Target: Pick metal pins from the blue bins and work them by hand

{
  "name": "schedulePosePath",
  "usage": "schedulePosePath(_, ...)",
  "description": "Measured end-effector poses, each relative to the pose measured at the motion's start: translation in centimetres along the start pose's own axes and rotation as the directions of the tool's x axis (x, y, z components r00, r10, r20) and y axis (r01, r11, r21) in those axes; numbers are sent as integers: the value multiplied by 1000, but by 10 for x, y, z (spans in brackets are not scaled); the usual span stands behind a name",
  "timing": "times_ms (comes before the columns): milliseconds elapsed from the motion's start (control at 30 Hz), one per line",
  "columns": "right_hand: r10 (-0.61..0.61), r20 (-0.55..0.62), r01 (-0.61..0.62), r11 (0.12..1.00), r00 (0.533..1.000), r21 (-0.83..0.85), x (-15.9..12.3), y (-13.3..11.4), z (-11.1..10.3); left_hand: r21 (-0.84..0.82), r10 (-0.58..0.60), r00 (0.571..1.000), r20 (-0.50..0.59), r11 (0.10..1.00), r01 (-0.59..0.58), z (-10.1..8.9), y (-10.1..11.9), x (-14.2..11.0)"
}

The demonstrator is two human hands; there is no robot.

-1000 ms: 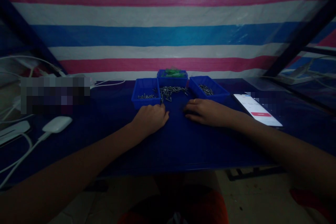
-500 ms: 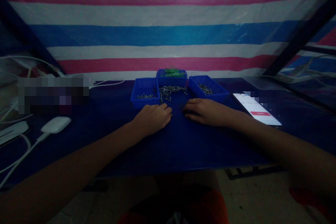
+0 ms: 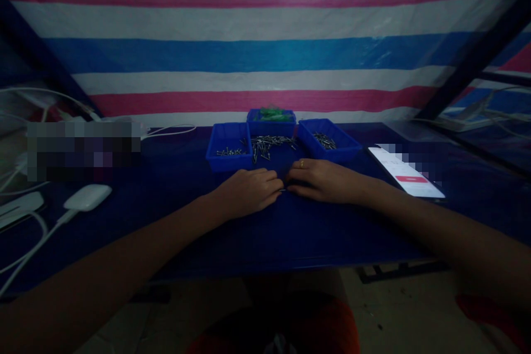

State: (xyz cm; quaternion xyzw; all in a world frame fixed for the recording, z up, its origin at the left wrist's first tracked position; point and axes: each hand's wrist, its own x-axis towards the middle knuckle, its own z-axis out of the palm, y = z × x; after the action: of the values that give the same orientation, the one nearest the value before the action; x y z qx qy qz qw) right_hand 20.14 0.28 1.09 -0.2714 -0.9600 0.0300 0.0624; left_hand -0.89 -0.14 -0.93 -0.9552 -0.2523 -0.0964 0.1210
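My left hand (image 3: 252, 191) and my right hand (image 3: 318, 180) meet over the dark blue table, their fingertips nearly touching. Between them shows a short bright bit of a thin metal pin (image 3: 282, 189); the fingers hide the rest of it. Both hands are closed in a pinch, and the right one wears a ring. Just beyond lies a loose pile of thin metal pins (image 3: 271, 144). A blue bin (image 3: 229, 163) with some pins stands behind my left hand. Another blue bin (image 3: 342, 150) with more pins is behind my right hand.
At the back, a third blue bin (image 3: 271, 128) holds green plastic material (image 3: 271, 114). A lit phone (image 3: 409, 174) lies to the right. White cables and a white charger (image 3: 88, 197) occupy the left side. A striped sheet (image 3: 265, 55) hangs behind the table (image 3: 265, 243).
My left hand has moved right and my right hand slightly left, closing the gap between them. A bit of metal now shows between the fingertips. The bins and pile stay put.
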Motion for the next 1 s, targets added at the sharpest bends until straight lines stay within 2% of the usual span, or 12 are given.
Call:
schedulePosePath(267, -32, 6, 32, 999, 999, -11, 1, 0, 2, 18, -51, 999, 5, 999, 51, -4, 1, 1)
schedulePosePath(467, 3, -45, -5, 999, 999, -45, 0, -1, 0, 2, -125, 992, -15, 992, 125, -5, 1, 2)
schedulePosePath(700, 15, -66, -17, 1000, 998, -21, -1, -3, -1, 1, -123, 989, -77, 992, 123, -6, 0, 2)
schedulePosePath(1000, 2, -77, 0, 1000, 997, 21, 1, -5, 0, -22, -57, 983, -175, 998, 54, -9, 4, 2)
